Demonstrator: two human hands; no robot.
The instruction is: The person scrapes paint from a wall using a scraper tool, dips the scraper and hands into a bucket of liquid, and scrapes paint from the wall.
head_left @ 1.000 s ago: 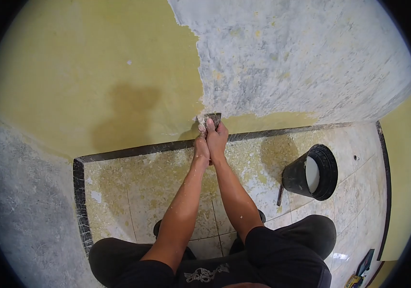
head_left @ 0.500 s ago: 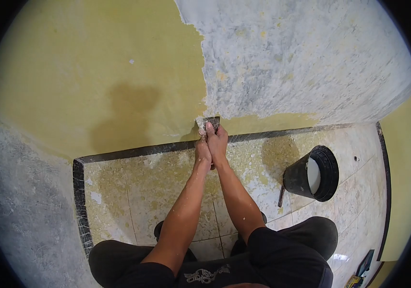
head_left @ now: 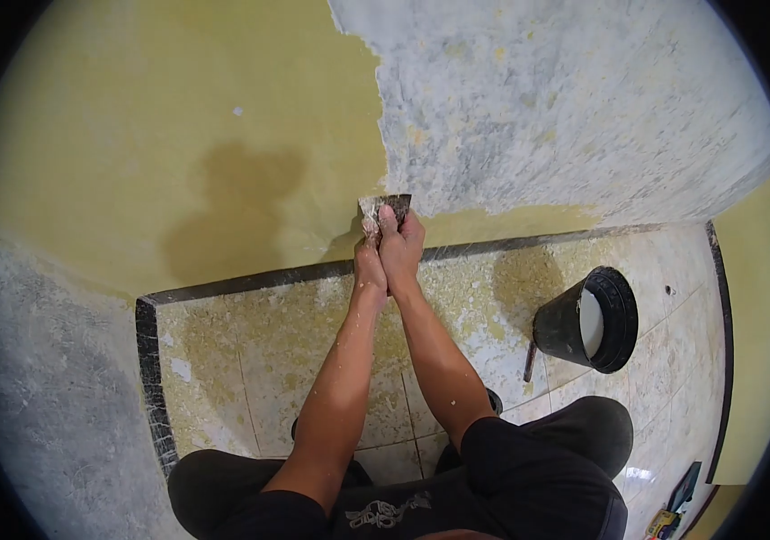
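Note:
Both my hands grip one paint scraper, whose wide dark blade is smeared with pale residue. My left hand wraps round it from the left, and my right hand closes over it from the right with the thumb up along the blade. The blade's top edge meets the wall at the ragged border between yellow-green paint and the bare, whitish-grey scraped surface. The handle is mostly hidden inside my fingers.
A black bucket with whitish contents stands on the tiles to the right, a brown handle-like stick beside it. Paint flakes litter the floor. A dark skirting strip runs along the wall's foot. Small items lie at lower right.
My two hands and the scraper have moved up the wall and slightly left, and more of the blade shows. The bucket still stands in its place.

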